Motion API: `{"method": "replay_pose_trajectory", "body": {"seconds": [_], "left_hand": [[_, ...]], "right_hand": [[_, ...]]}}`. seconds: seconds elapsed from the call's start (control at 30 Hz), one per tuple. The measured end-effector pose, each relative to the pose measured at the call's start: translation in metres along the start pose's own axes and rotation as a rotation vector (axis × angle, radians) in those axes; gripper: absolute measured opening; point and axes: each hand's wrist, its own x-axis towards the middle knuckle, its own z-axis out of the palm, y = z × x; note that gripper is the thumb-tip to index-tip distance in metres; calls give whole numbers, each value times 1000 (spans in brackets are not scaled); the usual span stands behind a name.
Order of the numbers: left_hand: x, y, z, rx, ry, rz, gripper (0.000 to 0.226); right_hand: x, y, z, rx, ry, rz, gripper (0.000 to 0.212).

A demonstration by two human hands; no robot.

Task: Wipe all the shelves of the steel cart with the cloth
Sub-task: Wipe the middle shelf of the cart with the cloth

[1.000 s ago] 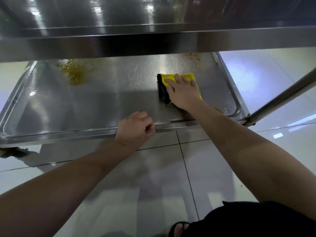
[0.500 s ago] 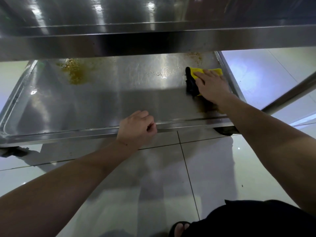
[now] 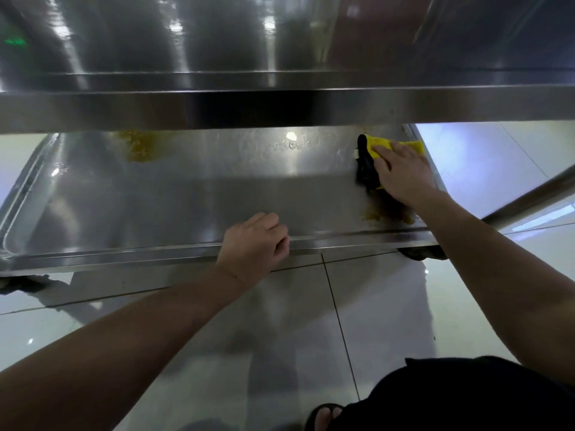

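Cart (image 3: 280,110): steel, two shelves in view, standing on a tiled floor (image 3: 357,321); any other shelf not shown.
Upper shelf (image 3: 217,42): shiny and streak-lit, no dirt visible on the part in view; probably done, though not certain.
Lower shelf (image 3: 186,197): being wiped now; middle stretch looks clean, with wet beads toward the far side.
Far-left stain (image 3: 140,147): yellowish smear partly under the upper shelf's edge, untouched, well apart from the cloth.
Near-right stain (image 3: 385,213): brownish-yellow patch by the front rim, just near of the wiping hand, left to clean.
Right hand (image 3: 401,172): flat on the cloth, fingers straight, pressing it down at the far right corner.
Left hand (image 3: 253,244): fingers curled round the lower shelf's front rim, a steadying grip.
Cloth (image 3: 376,147): yellow with a dark side, on the lower shelf near its right edge.
Progress: roughly midway on this shelf, judging by two stains remaining.
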Motion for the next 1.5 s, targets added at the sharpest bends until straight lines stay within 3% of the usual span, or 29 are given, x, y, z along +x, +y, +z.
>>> {"method": "replay_pose_trajectory", "body": {"seconds": [0.2,0.37,0.63,0.83,1.0,1.23,1.5], "left_hand": [[-5,5,7,-8,42,120,24],[-2,-3,7,-54,-22,167,30],[4,-2,11,-4,-9,136,28],[3,-1,10,-7,-24,108,29],[2,-1,10,-5,-9,119,32],[1,2,11,16,-11,134,31],[2,3,8,55,-20,117,33]], "right_hand": [[-6,7,-1,-8,-5,14,58],[0,0,-1,-24,-17,12,56],[2,-18,-1,-23,-40,19,54],[-9,-57,11,-10,-53,-106,55],[-25,-45,11,-5,-73,-156,54],[-13,-22,4,27,-69,-93,52],[-33,-55,9,-13,-73,-104,55]]}}
